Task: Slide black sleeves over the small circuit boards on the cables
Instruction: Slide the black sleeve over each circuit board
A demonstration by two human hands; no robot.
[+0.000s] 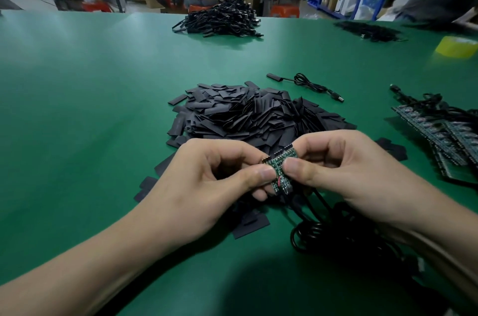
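A small green circuit board panel (282, 169) is pinched between both thumbs and forefingers just above the green table (90, 108). My left hand (207, 183) grips its left edge, my right hand (341, 168) its right edge. Black cables (323, 227) hang from under the board and coil on the table below my right hand. Right behind my hands lies a big heap of flat black sleeves (251, 114), with a few loose ones under my left hand.
One sleeved cable (307, 85) lies past the heap. More circuit board panels with cables (445, 132) sit at the right. Finished cable piles (222, 20) lie at the far edge, beside a yellow tape roll (456, 46). People work behind.
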